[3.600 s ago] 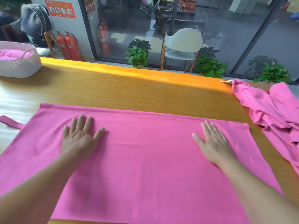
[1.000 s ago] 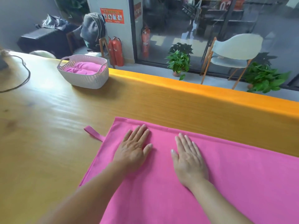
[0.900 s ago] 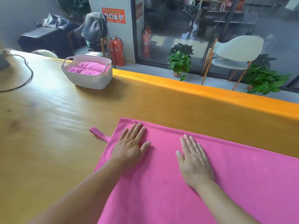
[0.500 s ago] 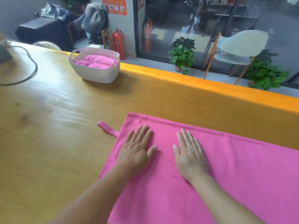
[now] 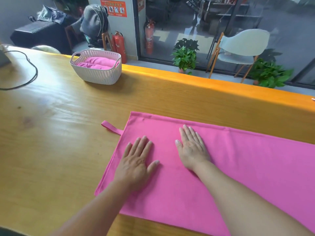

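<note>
- The left hand (image 5: 136,161) lies flat, palm down, with its fingers (image 5: 144,144) straight and close together and its thumb splayed toward the other hand.
- The right hand (image 5: 191,147) lies flat, palm down, near the left and slightly farther forward, with its fingers straight and its thumb held out.
- The bare left forearm (image 5: 95,206) and right forearm (image 5: 238,193) reach forward and converge; the hands do not touch.

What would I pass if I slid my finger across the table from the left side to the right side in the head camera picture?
Black cable → white basket → left hand → right hand. Both hands lie flat on the pink cloth.
</note>
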Demonstrator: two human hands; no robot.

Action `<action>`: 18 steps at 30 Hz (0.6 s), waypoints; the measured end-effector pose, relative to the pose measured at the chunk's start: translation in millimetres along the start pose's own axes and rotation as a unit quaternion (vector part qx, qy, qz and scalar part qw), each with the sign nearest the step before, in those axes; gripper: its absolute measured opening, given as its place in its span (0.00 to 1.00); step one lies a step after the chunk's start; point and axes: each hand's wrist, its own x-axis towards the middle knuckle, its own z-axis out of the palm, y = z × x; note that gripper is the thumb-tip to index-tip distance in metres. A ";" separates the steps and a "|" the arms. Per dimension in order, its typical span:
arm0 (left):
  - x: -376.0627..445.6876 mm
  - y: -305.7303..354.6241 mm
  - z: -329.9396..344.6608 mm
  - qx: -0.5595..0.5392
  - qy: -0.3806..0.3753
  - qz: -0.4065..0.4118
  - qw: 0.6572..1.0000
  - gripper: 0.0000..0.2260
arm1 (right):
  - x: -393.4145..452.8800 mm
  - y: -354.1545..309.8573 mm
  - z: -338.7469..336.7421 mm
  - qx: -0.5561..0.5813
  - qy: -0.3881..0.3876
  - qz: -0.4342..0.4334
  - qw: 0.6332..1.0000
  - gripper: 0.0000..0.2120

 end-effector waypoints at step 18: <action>-97.1 173.3 13.3 -0.030 -0.079 0.280 0.956 0.25 | -248.3 186.0 -38.5 0.096 -0.072 -0.017 0.993 0.10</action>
